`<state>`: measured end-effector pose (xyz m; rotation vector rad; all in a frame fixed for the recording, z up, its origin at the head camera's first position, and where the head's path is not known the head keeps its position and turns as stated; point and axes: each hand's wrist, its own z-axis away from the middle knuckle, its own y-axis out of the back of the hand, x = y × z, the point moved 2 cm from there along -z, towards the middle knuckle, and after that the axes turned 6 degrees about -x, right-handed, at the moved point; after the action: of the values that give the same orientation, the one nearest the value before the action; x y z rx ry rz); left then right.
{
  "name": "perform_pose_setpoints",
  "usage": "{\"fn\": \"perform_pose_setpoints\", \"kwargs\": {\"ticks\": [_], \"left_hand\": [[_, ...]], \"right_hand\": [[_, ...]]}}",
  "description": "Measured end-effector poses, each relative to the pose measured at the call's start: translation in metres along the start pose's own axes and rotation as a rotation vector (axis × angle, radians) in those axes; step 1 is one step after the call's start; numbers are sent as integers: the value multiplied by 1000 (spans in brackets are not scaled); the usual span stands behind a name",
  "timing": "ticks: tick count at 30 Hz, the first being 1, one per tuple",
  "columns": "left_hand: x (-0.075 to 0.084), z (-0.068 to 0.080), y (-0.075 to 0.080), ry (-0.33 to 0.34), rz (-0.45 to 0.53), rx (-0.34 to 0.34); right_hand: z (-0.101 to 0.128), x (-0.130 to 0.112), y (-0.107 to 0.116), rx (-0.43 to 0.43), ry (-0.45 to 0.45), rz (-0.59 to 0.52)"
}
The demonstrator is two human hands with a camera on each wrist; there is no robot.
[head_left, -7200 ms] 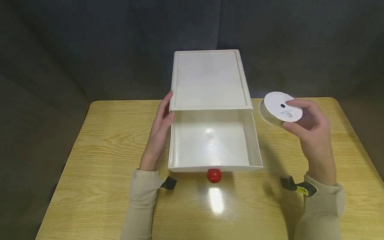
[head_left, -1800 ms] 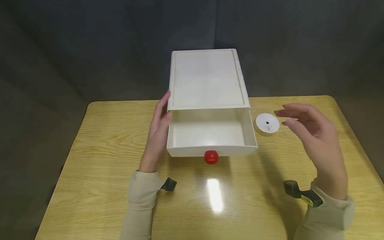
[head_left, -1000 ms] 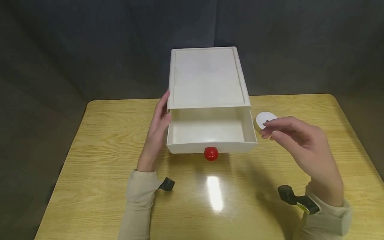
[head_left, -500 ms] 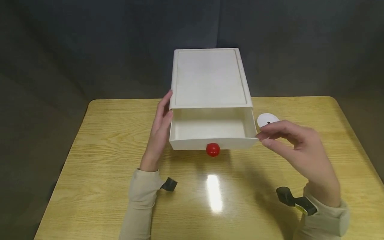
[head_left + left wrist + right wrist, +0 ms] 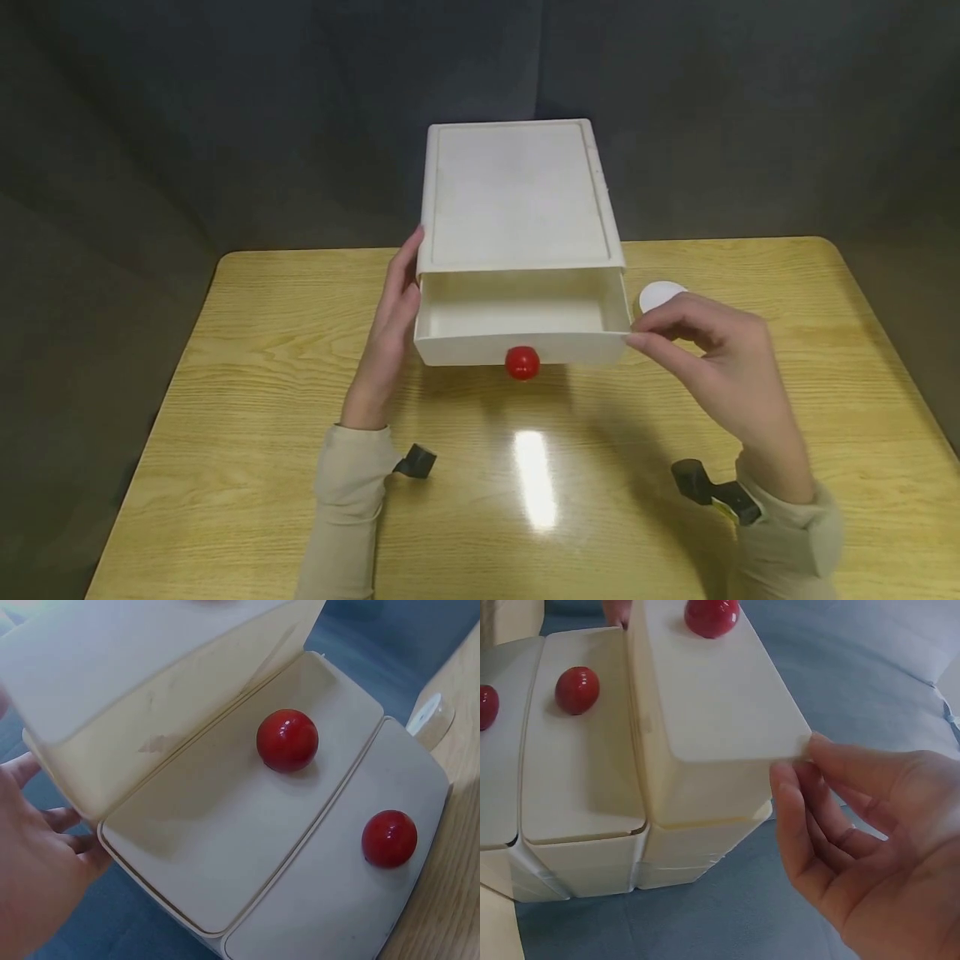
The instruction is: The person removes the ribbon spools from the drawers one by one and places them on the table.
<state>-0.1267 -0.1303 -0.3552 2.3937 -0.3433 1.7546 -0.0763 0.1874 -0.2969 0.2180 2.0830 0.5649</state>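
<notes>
Her left hand (image 5: 390, 329) rests flat against the drawer unit (image 5: 517, 196), fingers straight. Right hand (image 5: 712, 358) pinches the open drawer (image 5: 517, 346) at its front corner.

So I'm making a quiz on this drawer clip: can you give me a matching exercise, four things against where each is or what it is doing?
Things:
1. left hand
2. right hand
3. spool
4. knob

Places or states:
A. on the table, right of the drawer
B. fingertips on the drawer's front right corner
C. red, on the drawer's front
D. flat against the cabinet's left side

Pairs: 1-D, 2-B, 3-A, 4-C
</notes>
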Motion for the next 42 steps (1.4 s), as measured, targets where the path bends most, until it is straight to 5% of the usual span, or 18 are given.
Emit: {"fn": "perform_pose_setpoints", "kwargs": {"ticks": [7,14,23,42], "left_hand": [[-3,1,2,-29,30,-24],[-3,1,1,-27,17,-26],[-2,2,-1,-10,-5,-25],[-2,3,-2,30,-13,-7]], "right_hand": [[-1,-8,-17,160,129,198],[-2,-19,-61,-119,329,123],[-6,-12,-87,-118,287,76],[-14,-7,-89,-72,155,-1]]}}
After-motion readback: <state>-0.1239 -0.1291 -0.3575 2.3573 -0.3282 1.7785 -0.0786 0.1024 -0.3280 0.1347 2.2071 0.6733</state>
